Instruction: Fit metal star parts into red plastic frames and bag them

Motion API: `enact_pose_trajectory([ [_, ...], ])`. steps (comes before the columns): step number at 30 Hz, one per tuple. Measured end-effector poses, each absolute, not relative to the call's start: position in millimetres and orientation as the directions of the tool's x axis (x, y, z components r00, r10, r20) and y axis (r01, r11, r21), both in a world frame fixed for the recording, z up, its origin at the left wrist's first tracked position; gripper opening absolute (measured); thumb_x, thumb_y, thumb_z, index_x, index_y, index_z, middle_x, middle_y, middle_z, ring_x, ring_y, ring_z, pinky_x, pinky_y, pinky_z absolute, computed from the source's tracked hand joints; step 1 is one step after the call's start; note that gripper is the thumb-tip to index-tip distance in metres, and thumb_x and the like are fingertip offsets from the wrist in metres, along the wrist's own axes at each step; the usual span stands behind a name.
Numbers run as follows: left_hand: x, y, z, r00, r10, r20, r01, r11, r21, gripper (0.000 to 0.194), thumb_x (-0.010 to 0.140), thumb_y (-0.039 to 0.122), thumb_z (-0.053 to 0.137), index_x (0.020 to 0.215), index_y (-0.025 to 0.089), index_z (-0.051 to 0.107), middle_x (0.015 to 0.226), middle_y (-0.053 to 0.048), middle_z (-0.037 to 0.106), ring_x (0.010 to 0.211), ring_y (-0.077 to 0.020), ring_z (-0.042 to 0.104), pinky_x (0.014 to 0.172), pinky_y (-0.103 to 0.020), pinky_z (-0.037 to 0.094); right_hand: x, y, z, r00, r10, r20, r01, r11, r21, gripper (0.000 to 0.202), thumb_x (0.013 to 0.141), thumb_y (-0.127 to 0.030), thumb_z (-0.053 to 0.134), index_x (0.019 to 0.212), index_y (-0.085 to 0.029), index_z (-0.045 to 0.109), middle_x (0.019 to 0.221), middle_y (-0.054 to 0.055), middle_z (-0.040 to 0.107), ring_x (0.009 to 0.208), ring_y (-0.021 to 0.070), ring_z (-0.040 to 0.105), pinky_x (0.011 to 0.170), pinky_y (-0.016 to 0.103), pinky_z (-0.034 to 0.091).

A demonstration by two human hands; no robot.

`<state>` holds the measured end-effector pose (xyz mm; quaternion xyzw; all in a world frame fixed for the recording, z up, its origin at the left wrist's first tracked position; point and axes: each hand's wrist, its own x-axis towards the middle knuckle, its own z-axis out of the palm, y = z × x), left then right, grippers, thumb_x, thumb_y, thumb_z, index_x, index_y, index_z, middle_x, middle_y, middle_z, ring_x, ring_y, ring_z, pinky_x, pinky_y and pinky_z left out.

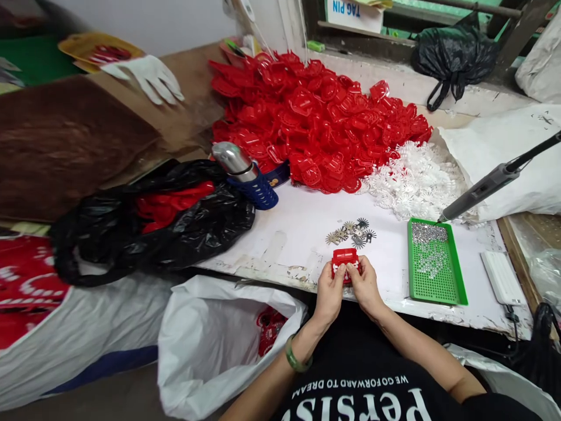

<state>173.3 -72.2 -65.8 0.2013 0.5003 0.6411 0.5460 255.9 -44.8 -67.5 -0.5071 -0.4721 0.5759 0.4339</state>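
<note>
**Two-Handed Grip at the White Tabletop's (302,222) Near Edge**

Here's the left hand (331,295), angled up from the lower left, a round green bangle (290,355) circling that wrist! Its fingers are curled at the side of a small red plastic piece (345,255), thumb pressed on the near part. And the right hand (366,286) mirrors it from the lower right, thumb beside thumb, grasping the same piece. That piece sits between the two hands, just short of a loose cluster of flat, spoked metal discs (350,232).

Over to the containers, from the left: a shallow yellow dish (75,44) with red bits (107,54) in it. Next, a crumpled black plastic bag (199,240), gaping over red plastic parts (170,204). Below the tabletop, a wide-mouthed white sack (193,351), red pieces (269,328) deep inside. And on the right, a rectangular green perforated tray (432,290): tiny silver bits (427,233) crowded at its far end, paler ones spread across the middle, and the tip of a slim grey power tool (477,190) right at that far end!
</note>
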Motion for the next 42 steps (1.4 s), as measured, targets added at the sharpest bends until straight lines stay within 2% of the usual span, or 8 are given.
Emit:
enact_pose_trajectory([
  [4, 174.0, -64.9, -67.7, -0.469, 0.865, -0.178, -0.28, 0.046, 0.959, 0.018, 0.084, 0.037, 0.067, 0.087, 0.02, 0.06, 0.083, -0.002, 0.063, 0.08, -0.0168, 0.058, 0.08, -0.027, 0.046, 245.0, -42.6, -69.0, -0.025, 0.993, -0.116, -0.013, -0.117, -0.993, 0.024, 0.084, -0.044, 0.056, 0.088, -0.021, 0.052, 0.084, 0.0, 0.06, 0.076, 0.0145, 0.055, 0.073, 0.028, 0.046],
  [14, 174.4, -56.2, -63.1, -0.265, 0.944, -0.197, -0.586, 0.004, 0.81, 0.03, 0.083, 0.037, 0.067, 0.108, 0.019, 0.062, 0.108, -0.006, 0.067, 0.104, -0.0196, 0.063, 0.095, -0.032, 0.046, 254.5, -24.3, -58.8, -0.087, 0.993, -0.083, 0.083, -0.075, -0.994, 0.025, 0.083, -0.046, 0.055, 0.088, -0.021, 0.054, 0.081, 0.0, 0.061, 0.074, 0.0154, 0.056, 0.072, 0.029, 0.046],
  [19, 168.3, -60.5, -62.3, -0.396, 0.907, -0.142, -0.385, -0.024, 0.922, 0.02, 0.087, 0.033, 0.063, 0.103, 0.019, 0.064, 0.104, -0.005, 0.067, 0.101, -0.0193, 0.061, 0.095, -0.03, 0.044, 255.6, -24.0, -54.0, -0.206, 0.967, -0.147, -0.034, -0.157, -0.987, 0.032, 0.078, -0.047, 0.063, 0.094, -0.02, 0.058, 0.087, 0.001, 0.065, 0.076, 0.015, 0.058, 0.074, 0.028, 0.047],
  [24, 169.0, -59.1, -58.1, -0.452, 0.885, -0.113, -0.214, 0.015, 0.977, 0.005, 0.086, 0.024, 0.062, 0.089, 0.02, 0.063, 0.088, -0.004, 0.065, 0.087, -0.0191, 0.059, 0.086, -0.028, 0.043, 252.6, -23.5, -56.5, -0.113, 0.986, -0.119, 0.101, -0.108, -0.989, 0.029, 0.081, -0.047, 0.06, 0.09, -0.019, 0.056, 0.083, 0.001, 0.062, 0.072, 0.015, 0.055, 0.072, 0.029, 0.045],
  [32, 179.1, -57.7, -65.5, -0.443, 0.87, -0.214, -0.4, 0.022, 0.916, 0.014, 0.086, 0.031, 0.064, 0.095, 0.02, 0.062, 0.095, -0.003, 0.066, 0.09, -0.0167, 0.062, 0.088, -0.029, 0.047, 252.5, -26.2, -62.1, -0.145, 0.973, -0.182, -0.022, -0.187, -0.982, 0.031, 0.078, -0.046, 0.062, 0.093, -0.019, 0.056, 0.086, 0.001, 0.065, 0.075, 0.0159, 0.059, 0.073, 0.03, 0.049],
  [36, 165.4, -58.3, -61.7, -0.244, 0.92, -0.305, -0.675, 0.065, 0.735, 0.035, 0.077, 0.037, 0.073, 0.103, 0.017, 0.061, 0.1, -0.006, 0.069, 0.089, -0.0202, 0.068, 0.082, -0.036, 0.055, 290.9, 2.1, -42.7, -0.397, 0.908, -0.136, 0.203, -0.058, -0.977, 0.03, 0.082, -0.045, 0.06, 0.095, -0.018, 0.061, 0.09, 0.004, 0.067, 0.075, 0.0164, 0.061, 0.072, 0.031, 0.05],
  [38, 155.7, -58.3, -60.7, -0.237, 0.901, -0.364, -0.696, 0.103, 0.711, 0.041, 0.071, 0.036, 0.079, 0.101, 0.015, 0.061, 0.093, -0.006, 0.07, 0.079, -0.0208, 0.07, 0.074, -0.037, 0.057, 312.3, 24.4, -31.3, -0.361, 0.932, -0.021, 0.46, 0.159, -0.874, 0.024, 0.088, -0.035, 0.057, 0.103, -0.018, 0.062, 0.102, 0.006, 0.068, 0.084, 0.0171, 0.061, 0.08, 0.032, 0.048],
  [42, 146.8, -54.8, -61.6, -0.284, 0.86, -0.423, -0.702, 0.114, 0.703, 0.041, 0.067, 0.031, 0.08, 0.098, 0.014, 0.06, 0.087, -0.004, 0.071, 0.071, -0.0209, 0.071, 0.069, -0.038, 0.059, 328.9, 61.7, -24.8, -0.564, 0.826, -0.015, 0.773, 0.521, -0.362, 0.023, 0.088, -0.026, 0.06, 0.11, -0.019, 0.063, 0.11, 0.01, 0.066, 0.101, 0.0223, 0.059, 0.087, 0.033, 0.044],
])
